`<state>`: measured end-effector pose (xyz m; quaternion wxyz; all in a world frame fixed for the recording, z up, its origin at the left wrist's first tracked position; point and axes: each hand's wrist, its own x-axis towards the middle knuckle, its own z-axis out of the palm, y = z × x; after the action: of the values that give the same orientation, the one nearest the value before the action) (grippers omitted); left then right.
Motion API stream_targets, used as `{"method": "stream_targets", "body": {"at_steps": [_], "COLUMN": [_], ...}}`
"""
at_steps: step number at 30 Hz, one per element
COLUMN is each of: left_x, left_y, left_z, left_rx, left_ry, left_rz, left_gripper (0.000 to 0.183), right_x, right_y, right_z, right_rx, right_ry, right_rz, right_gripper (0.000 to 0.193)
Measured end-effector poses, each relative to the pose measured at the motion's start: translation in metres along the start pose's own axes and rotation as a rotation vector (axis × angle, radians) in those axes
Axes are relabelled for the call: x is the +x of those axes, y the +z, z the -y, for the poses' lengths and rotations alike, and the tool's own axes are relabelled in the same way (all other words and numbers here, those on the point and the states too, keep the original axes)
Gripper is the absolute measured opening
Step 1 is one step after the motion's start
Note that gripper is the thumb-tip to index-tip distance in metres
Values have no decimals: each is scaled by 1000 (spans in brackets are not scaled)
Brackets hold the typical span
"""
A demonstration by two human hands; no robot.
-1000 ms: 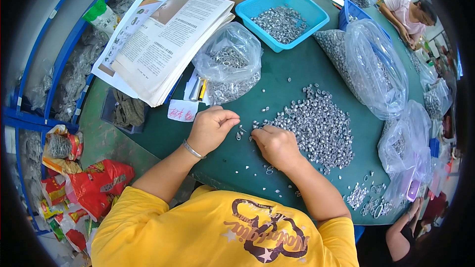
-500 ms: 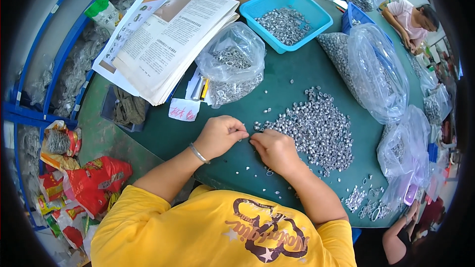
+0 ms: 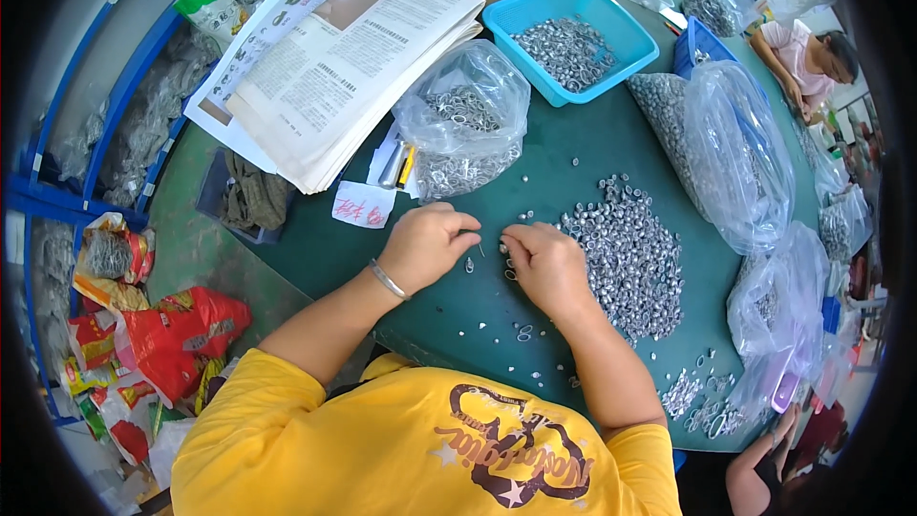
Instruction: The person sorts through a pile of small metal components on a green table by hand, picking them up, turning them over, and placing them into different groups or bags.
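Note:
My left hand (image 3: pixel 432 247), with a metal bangle at the wrist, has thumb and forefinger pinched above the green tabletop. A thin sliver sticks out at its fingertips, too small to name, and a small silver metal piece (image 3: pixel 469 266) shows just below them. Across a narrow gap, my right hand (image 3: pixel 548 268) is closed in a pinch beside a heap of small rounded silver metal pieces (image 3: pixel 630 263). What its fingertips hold, if anything, is hidden. A few loose rings (image 3: pixel 523 333) lie on the table near my right wrist.
Beyond my hands are a clear bag of metal rings (image 3: pixel 461 124), a blue basket of metal parts (image 3: pixel 570 91) and stacked printed sheets (image 3: pixel 334 76). Filled plastic bags (image 3: pixel 735 153) line the right side. Another person (image 3: pixel 807 62) sits at the far right.
My hands, nearly touching before, have drawn a little apart. The whole view has shifted slightly.

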<state>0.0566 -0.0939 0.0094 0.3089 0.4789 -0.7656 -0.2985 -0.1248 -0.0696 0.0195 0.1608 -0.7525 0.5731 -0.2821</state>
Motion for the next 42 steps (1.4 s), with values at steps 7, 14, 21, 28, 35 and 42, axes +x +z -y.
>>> {"method": "stream_targets", "body": {"at_steps": [7, 14, 21, 28, 35, 42], "left_x": [-1, 1, 11, 16, 12, 14], "left_y": [4, -14, -2, 15, 9, 17], "left_z": [-3, 3, -3, -5, -5, -7], "left_rx": [-147, -1562, -421, 110, 33, 78], "left_ry": [-71, -614, -290, 152, 116, 176], "left_rz": [10, 247, 120, 117, 63, 110], "left_gripper": [5, 3, 10, 8, 8, 12], "right_x": [-3, -2, 0, 17, 22, 28], "right_y": [-9, -2, -39, -21, -19, -17], "right_z": [-9, -11, -38, -30, -42, -32], "right_rx": [-57, -42, 1550, 6, 701, 112], "right_ry": [7, -44, 563, 46, 347, 43], "right_rz": [-31, 53, 162, 21, 40, 127], "right_gripper": [7, 7, 10, 10, 12, 9]}}
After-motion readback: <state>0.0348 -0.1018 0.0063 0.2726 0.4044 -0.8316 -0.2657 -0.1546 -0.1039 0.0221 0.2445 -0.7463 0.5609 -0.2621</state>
